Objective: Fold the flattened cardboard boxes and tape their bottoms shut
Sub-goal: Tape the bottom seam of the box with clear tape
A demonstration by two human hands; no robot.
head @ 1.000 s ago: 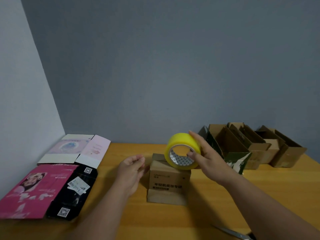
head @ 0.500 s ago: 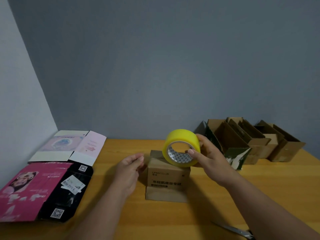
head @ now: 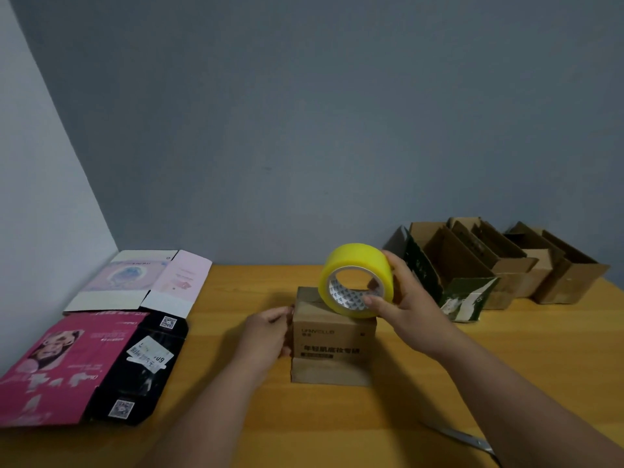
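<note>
A small brown cardboard box (head: 332,339) with printed text stands in the middle of the wooden table (head: 337,427). A yellow tape roll (head: 356,276) rests on edge on the box's top right corner. My right hand (head: 410,304) grips the roll from the right, thumb on its near rim. My left hand (head: 266,334) touches the box's left side with fingers loosely curled. Two flattened boxes lie at the left: a pink and black one (head: 87,366) and a pale pink and white one (head: 141,282).
Several folded brown boxes (head: 506,265) stand in a row at the back right against the wall, with a dark green one (head: 462,295) in front. Scissors (head: 462,437) lie at the near right, partly under my right forearm. A wall closes the left side.
The tape roll has come down a little onto the box's top corner. My left hand has moved right until it touches the box's left side.
</note>
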